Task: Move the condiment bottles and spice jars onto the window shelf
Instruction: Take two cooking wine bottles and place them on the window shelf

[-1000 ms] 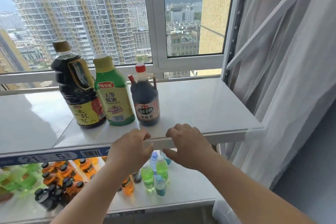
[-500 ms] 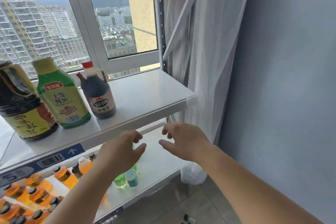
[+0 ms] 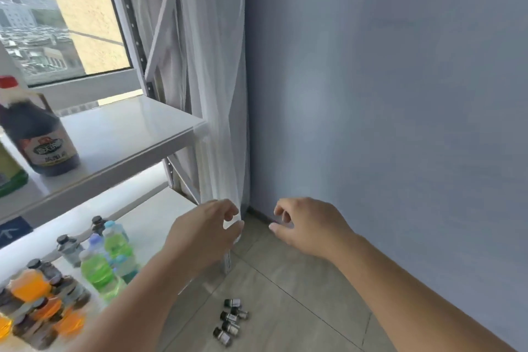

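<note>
With left hand [image 3: 205, 233] and right hand [image 3: 305, 226] being held loosely curled and empty, the small dark spice jars [image 3: 230, 320] on the tiled floor [image 3: 300, 294] are being judged light, roll-prone, best pinched mid-body.

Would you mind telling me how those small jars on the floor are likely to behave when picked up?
The jars look tiny, so probably light and easy to pinch. They seem to lie on their sides on smooth tile, so a nudge may roll them.
</note>
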`<state>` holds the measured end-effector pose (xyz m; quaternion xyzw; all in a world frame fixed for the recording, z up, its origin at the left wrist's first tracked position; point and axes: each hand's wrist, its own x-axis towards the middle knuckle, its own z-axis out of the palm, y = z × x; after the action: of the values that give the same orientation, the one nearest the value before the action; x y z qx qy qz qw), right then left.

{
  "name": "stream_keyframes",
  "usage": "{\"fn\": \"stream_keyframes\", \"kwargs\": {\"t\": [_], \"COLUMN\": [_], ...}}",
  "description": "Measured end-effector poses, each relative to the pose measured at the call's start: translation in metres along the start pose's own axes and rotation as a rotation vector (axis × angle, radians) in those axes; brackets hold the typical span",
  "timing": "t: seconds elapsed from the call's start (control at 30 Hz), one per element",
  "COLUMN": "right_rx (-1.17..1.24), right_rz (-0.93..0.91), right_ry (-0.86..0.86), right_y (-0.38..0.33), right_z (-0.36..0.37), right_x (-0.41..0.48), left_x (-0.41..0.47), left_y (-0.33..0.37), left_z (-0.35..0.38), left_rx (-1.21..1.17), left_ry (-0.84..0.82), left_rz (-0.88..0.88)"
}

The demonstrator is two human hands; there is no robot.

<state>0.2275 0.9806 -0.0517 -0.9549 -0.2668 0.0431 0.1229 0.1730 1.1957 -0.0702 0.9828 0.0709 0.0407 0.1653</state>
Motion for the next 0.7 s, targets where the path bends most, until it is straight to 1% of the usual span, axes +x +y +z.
{"fn": "stream_keyframes", "kwargs": {"t": [0.2,0.33,0.43,0.57,0.7], "right_rx": [-0.012,-0.019,-0.005,0.026,0.005], "right_rz": [0.155,0.243,0.328,0.489,0.58], "right_ry": [0.063,0.084,0.105,0.129,0.162], "right_y": [0.066,0.118,0.17,0.245,0.3], "right_z": [-0.023,-0.038,-0.046,-0.054,-0.064], "right_x": [-0.09,-0.166,-0.239,-0.348,-0.441], "left_x": [-0.018,-0.04,-0.07,-0.122,-0.168], "left_y": [0.103,0.184,0.259,0.359,0.448], "left_z": [0.026,0.051,0.075,0.111,0.139], "left_rx": [-0.045,-0.058,-0.045,-0.04,-0.048], "left_ry": [-0.07,-0.103,-0.114,-0.191,-0.225], "left_rz": [0.179,0.297,0.374,0.482,0.566]}}
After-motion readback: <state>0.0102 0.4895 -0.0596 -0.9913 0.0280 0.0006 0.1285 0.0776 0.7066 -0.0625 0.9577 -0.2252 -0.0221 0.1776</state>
